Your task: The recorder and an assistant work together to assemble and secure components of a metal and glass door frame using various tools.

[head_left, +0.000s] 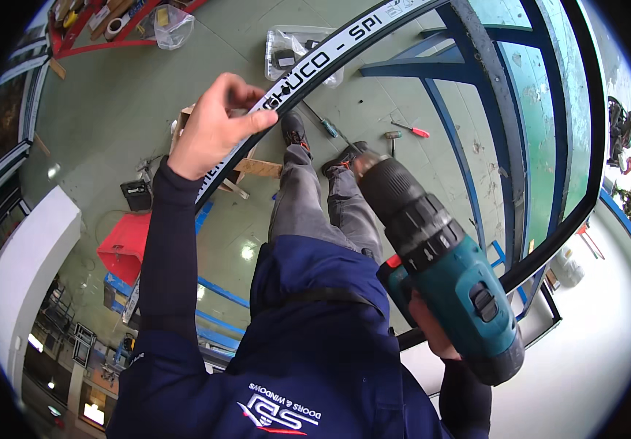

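My left hand (213, 132) is closed around a long black profile with a white lettered strip (345, 40), which runs diagonally from the upper right down past my wrist. My right hand (432, 333) grips the handle of a teal and black cordless drill (440, 256); most of that hand is hidden behind the drill body. The drill's black chuck (374, 179) points up and left, above my shoes, and is apart from the profile. My grey trouser legs (308, 205) and dark blue jacket fill the middle.
A blue metal stand (469, 80) and a large black frame (594, 154) curve along the right. On the floor lie screwdrivers (412, 131), a clear plastic box (290, 51), a wooden piece (257, 168), a red box (127, 245) and a small black device (137, 195).
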### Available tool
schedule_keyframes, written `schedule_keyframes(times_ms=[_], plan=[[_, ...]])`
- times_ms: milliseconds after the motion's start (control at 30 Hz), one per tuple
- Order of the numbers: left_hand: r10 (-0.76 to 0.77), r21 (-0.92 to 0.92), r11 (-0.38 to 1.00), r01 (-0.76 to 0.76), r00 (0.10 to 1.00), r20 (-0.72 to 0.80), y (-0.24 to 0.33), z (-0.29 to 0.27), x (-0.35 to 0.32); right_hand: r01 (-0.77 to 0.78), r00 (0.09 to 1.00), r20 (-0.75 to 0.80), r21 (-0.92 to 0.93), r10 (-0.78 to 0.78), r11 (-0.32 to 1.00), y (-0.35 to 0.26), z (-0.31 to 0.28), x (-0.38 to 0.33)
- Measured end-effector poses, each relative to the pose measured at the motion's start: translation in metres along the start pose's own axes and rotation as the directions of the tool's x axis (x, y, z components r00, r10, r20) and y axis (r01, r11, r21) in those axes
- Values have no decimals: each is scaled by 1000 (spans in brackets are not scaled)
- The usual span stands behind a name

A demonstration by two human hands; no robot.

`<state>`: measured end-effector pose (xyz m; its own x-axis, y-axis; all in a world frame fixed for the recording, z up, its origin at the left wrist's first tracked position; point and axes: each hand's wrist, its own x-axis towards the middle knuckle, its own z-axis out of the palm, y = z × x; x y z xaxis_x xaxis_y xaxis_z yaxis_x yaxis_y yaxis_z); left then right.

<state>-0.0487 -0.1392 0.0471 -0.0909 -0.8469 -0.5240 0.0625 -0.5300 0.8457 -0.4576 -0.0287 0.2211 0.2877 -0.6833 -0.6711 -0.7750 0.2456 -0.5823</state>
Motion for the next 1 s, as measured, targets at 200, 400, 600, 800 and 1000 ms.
schedule_keyframes(times_ms=[200,400,600,800,1000], plan=[[3,-2,1000,-3,1000,-26,-12,-5,-14,179,982,79,-62,-174,982,-92,-17,69],[34,-102,994,-38,999,-41,-13,-6,-15,-262,947,181,-35,264,964,-146,-26,97],[81,-38,996,-84,994,-78,-17,-8,-16,-219,964,127,-133,235,967,-171,-22,108],[67,17,998,-67,997,-47,-15,-10,-14,-185,976,79,-194,203,963,-186,-16,114],[71,-5,997,-71,996,-56,-17,-9,-14,-127,988,58,-226,144,966,-192,-1,120]])
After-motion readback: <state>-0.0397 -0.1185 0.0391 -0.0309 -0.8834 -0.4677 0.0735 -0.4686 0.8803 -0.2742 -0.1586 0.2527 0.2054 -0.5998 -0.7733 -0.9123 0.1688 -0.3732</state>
